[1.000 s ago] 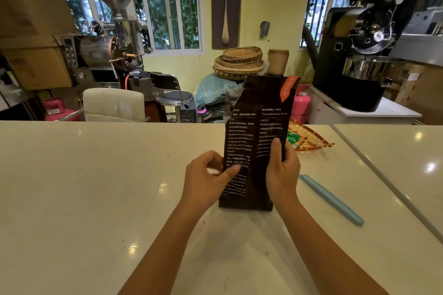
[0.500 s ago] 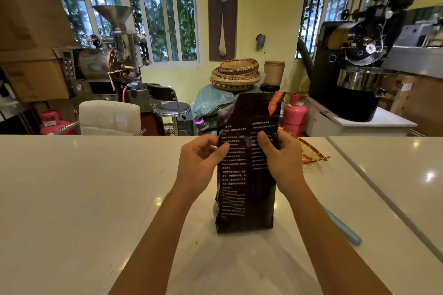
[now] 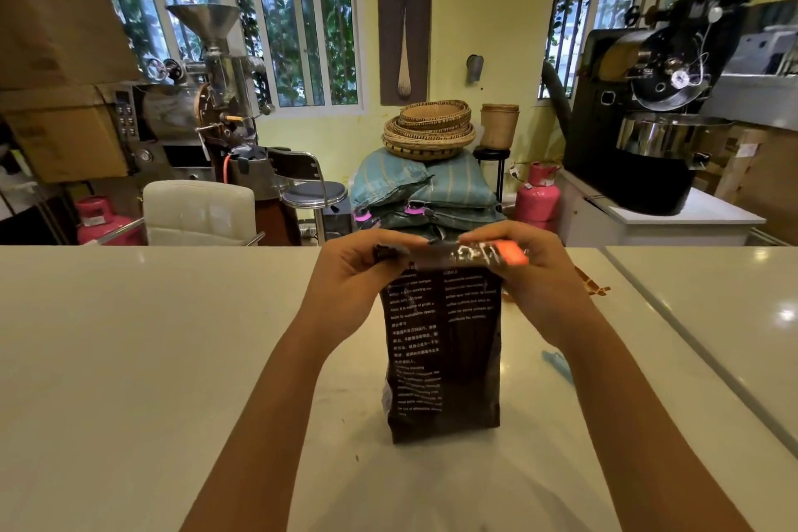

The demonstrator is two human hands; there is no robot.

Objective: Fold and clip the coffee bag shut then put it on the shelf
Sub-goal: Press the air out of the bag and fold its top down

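A dark coffee bag [image 3: 444,354] printed with white text stands upright on the white counter [image 3: 129,359], roughly at its middle, with its base flat on the surface. The top of the bag is bent over toward the person into a flat band, and an orange patch shows on the right end of that band.

The left hand [image 3: 354,276] is clamped on the left end of the folded top, thumb in front of it and fingers curled behind. The right hand [image 3: 535,272] is clamped on the right end in the same way, its fingers lying over the fold just past the orange patch. Both forearms reach in from the near edge of the counter and flank the bag.

Just right of the bag, a light blue clip [image 3: 557,363] lies on the counter, mostly hidden behind the right forearm. Beyond the right hand, still right of the bag, the corner of an orange patterned object [image 3: 593,285] pokes out; its kind cannot be told.

Behind the bag, past the far edge of the counter, a stack of woven baskets [image 3: 429,130] rests on bluish sacks [image 3: 427,186].
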